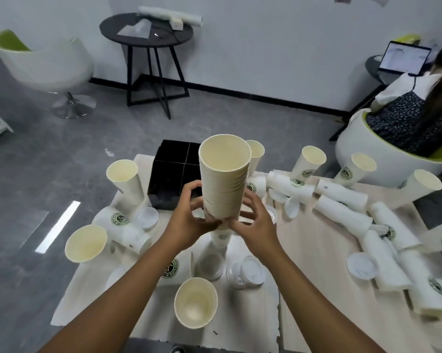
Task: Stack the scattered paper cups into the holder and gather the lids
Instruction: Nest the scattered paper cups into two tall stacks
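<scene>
A tall nested stack of white paper cups (223,179) is raised in the middle of the view, mouth toward me. My left hand (189,220) grips its lower end from the left, and my right hand (253,220) grips it from the right. Behind the stack sits the black holder (171,171), divided into four compartments. Below my hands an upside-down stack of cups (214,256) stands on the table. A single upright cup (195,301) stands near the front edge. Clear lids (245,272) lie just right of it, and another lid (362,268) lies further right.
Several loose cups stand or lie on the light wooden table (316,289), some at the left (124,179) and many lying at the right (342,212). Another lid (147,217) lies left of the holder. A seated person (418,110) is at the far right; a round black side table (146,29) stands behind.
</scene>
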`<state>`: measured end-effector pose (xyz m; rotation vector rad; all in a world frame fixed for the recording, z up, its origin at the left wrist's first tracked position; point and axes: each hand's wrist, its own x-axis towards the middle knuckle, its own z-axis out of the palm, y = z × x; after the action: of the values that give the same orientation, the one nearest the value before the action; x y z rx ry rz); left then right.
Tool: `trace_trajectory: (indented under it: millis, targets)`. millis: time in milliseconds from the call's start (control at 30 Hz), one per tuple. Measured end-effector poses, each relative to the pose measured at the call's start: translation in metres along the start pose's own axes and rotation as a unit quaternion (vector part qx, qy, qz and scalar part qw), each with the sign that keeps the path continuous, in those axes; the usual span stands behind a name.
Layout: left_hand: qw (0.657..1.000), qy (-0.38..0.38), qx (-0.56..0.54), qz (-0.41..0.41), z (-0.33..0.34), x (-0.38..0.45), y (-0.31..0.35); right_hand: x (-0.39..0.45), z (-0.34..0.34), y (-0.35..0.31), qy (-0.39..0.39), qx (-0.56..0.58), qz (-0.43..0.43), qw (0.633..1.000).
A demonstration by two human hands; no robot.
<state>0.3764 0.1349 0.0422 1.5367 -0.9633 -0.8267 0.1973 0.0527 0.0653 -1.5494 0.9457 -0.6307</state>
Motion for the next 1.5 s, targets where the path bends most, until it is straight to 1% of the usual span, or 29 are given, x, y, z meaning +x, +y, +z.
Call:
trace_trajectory:
  millis: [267,633,767,833,900,967,1033,1133,1233,1367,1500]
  targets:
    - [0.999,0.000,0.012,-0.044,0.010,-0.005,-0.019,0.003,0.002,0.037,-0.014,0.036,0.031,0.999]
    - [0.997,-0.013,0.057,-0.056,0.003,-0.024,-0.021,-0.003,-0.001,0.054,-0.020,0.037,0.014,0.999]
    - [0.996,0.031,0.068,-0.056,-0.014,-0.051,-0.016,-0.012,-0.005,0.054,-0.014,0.017,0.004,1.000]
    - [0.994,0.065,0.077,-0.047,-0.028,-0.069,-0.011,-0.024,-0.008,0.050,0.028,-0.003,-0.007,1.000]
    - [0.991,0.100,0.086,-0.037,-0.046,-0.092,-0.005,-0.043,-0.011,0.044,0.085,-0.046,-0.039,0.995]
    - [0.986,0.143,0.082,-0.029,-0.066,-0.119,0.000,-0.066,-0.009,0.036,0.101,-0.066,-0.079,0.989]
    - [0.978,0.196,0.073,-0.017,-0.085,-0.148,0.004,-0.086,0.000,0.025,0.073,-0.073,-0.126,0.987]
    - [0.960,0.271,0.061,0.000,-0.114,-0.184,0.006,-0.099,0.029,0.000,-0.008,-0.075,-0.188,0.979]
    - [0.945,0.314,0.091,-0.008,-0.143,-0.202,0.000,-0.091,0.070,-0.026,-0.084,-0.072,-0.206,0.972]
    - [0.938,0.317,0.130,-0.051,-0.174,-0.197,-0.022,-0.073,0.120,-0.050,-0.149,-0.076,-0.189,0.968]
    - [0.943,0.288,0.143,-0.082,-0.192,-0.173,-0.051,-0.064,0.141,-0.053,-0.164,-0.066,-0.180,0.968]
